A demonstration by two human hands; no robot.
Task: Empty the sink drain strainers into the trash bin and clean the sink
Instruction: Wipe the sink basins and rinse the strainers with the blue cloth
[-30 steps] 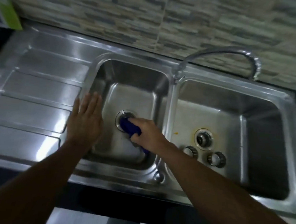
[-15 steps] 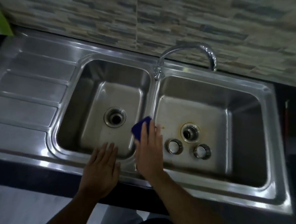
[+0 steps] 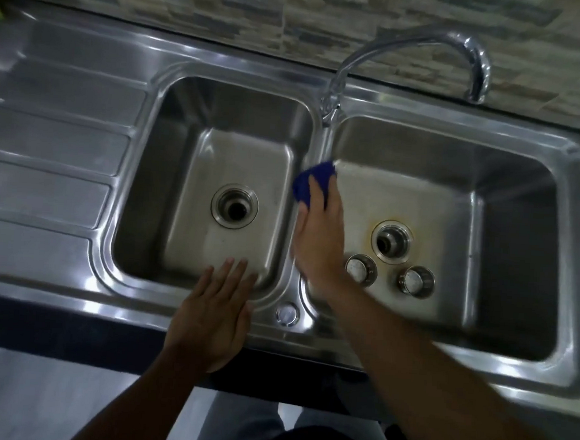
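Note:
A steel double sink (image 3: pixel 308 327) fills the view. My right hand (image 3: pixel 318 235) presses a blue cloth (image 3: pixel 313 180) flat onto the divider between the two basins. My left hand (image 3: pixel 213 314) rests with straight fingers on the front rim of the left basin. The left basin's drain (image 3: pixel 235 207) is an open hole. In the right basin, an orange ring of stain surrounds the drain (image 3: pixel 391 241). Two round metal strainers (image 3: pixel 360 269) (image 3: pixel 415 280) lie on the basin floor just in front of that drain.
A curved chrome faucet (image 3: pixel 414 46) rises behind the divider, its spout over the right basin's back rim. A ribbed steel drainboard (image 3: pixel 53 155) lies to the left. A stone-tile wall runs behind. The dark counter edge (image 3: pixel 67 335) is nearest me.
My right hand lifted the cloth from the left drain and slid it along the divider toward the faucet. My left hand moved from the left rim to the front rim.

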